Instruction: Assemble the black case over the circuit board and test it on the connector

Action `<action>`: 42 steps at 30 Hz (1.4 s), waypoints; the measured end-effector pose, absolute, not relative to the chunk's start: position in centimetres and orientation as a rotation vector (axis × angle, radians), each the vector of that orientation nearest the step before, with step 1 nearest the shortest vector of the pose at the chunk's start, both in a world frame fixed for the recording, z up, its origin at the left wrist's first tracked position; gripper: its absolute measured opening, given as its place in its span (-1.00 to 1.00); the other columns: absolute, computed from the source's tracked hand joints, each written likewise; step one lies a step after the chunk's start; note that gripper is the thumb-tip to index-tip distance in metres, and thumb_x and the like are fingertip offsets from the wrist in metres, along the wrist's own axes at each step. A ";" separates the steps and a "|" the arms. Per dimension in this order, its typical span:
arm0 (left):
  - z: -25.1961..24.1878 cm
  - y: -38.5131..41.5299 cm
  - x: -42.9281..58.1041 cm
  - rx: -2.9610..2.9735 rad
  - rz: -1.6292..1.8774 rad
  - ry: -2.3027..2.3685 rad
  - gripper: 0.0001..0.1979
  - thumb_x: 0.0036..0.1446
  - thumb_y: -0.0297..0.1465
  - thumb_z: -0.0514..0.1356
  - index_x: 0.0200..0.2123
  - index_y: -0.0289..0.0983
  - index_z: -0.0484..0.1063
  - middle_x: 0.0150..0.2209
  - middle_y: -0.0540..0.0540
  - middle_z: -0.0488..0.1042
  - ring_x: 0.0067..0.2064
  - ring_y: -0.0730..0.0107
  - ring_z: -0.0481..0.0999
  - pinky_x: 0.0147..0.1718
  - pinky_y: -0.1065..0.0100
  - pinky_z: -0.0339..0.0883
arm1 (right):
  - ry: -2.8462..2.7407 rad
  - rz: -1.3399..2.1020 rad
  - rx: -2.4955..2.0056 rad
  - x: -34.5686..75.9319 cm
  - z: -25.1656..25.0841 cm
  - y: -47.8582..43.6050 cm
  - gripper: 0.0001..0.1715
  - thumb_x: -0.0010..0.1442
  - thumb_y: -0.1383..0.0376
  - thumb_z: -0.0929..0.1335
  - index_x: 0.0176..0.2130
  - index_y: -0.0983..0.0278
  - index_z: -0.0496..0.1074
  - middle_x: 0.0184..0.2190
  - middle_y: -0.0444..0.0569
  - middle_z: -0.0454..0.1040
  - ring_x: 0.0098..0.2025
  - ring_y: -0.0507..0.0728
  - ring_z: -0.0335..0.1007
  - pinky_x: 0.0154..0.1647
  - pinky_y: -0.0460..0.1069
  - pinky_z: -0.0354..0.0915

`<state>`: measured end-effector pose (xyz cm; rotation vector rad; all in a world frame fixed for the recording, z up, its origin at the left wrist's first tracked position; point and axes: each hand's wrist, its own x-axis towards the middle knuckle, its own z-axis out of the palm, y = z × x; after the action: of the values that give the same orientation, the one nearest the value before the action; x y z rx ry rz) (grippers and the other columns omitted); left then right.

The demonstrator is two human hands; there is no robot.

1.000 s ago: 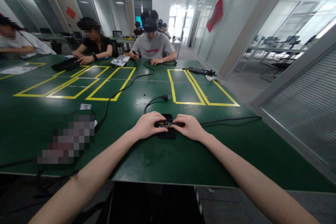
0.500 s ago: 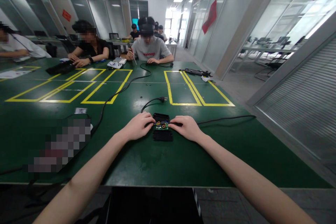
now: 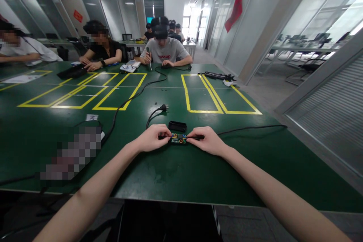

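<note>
A small green circuit board [image 3: 178, 138] with copper coils and coloured wires lies in front of me, over a black casing half that is mostly hidden beneath it. Just behind it rests the other black casing half [image 3: 177, 126], apart from the board. My left hand [image 3: 154, 138] is closed in a pinch on the black power cable at the board's left end. At the right end, my right hand [image 3: 208, 141] pinches the black output cord [image 3: 252, 128], which runs off to the right. The power cable's plug [image 3: 163, 108] lies beyond my left hand.
A blurred-out long object [image 3: 75, 151] lies to the left, with a small label [image 3: 92, 117] and a long black cable [image 3: 114, 119] by it. Yellow tape rectangles [image 3: 205, 112] mark the green table [image 3: 176, 181]. Co-workers [image 3: 167, 49] sit opposite. A black tripod-like object [image 3: 217, 75] lies far right.
Both hands have brought the board toward me, from between the two casing halves onto the nearer one. The view has shifted slightly, and the plug has moved left.
</note>
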<state>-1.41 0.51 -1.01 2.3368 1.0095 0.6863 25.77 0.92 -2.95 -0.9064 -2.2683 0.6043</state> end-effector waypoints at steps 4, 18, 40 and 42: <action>-1.2 0.9 -1.3 2.399 0.638 1.118 -0.86 0.17 -0.45 0.18 -0.31 -0.30 0.56 -0.37 -0.04 0.50 -0.39 0.43 0.44 -0.37 0.41 0.28 | -2.278 0.515 -0.935 25.7 -3.3 1.4 -0.77 0.31 0.18 0.41 -0.27 0.25 0.63 -0.37 -0.01 0.64 -0.38 0.10 0.53 -0.37 -0.06 0.32; -1.0 1.0 -1.3 2.442 0.657 1.076 -0.83 0.18 -0.44 0.20 -0.25 -0.30 0.61 -0.28 -0.11 0.57 -0.29 0.35 0.54 -0.28 0.38 0.36 | -2.301 0.478 -0.874 25.5 -2.9 0.9 -0.74 0.35 0.19 0.37 -0.26 0.24 0.63 -0.37 -0.01 0.63 -0.38 0.10 0.53 -0.35 -0.05 0.33; -1.7 1.6 -1.8 2.339 0.703 1.112 -0.91 0.15 -0.46 0.21 -0.35 -0.30 0.53 -0.39 -0.04 0.53 -0.36 0.41 0.47 -0.32 0.41 0.32 | -2.290 0.483 -0.975 25.0 -3.5 1.6 -0.81 0.30 0.26 0.38 -0.20 0.20 0.63 -0.29 -0.01 0.64 -0.29 0.14 0.56 -0.24 0.00 0.41; -1.7 1.6 -1.9 2.325 0.693 1.106 -0.92 0.13 -0.48 0.21 -0.36 -0.30 0.53 -0.41 -0.03 0.52 -0.38 0.43 0.45 -0.34 0.42 0.32 | -2.293 0.433 -1.002 24.8 -3.5 1.5 -0.81 0.30 0.26 0.38 -0.20 0.21 0.64 -0.30 -0.01 0.64 -0.31 0.14 0.56 -0.26 0.00 0.40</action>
<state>-1.91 1.55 -1.69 2.3249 1.1059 0.6926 24.82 1.50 -3.48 -1.0016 -2.2933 0.4327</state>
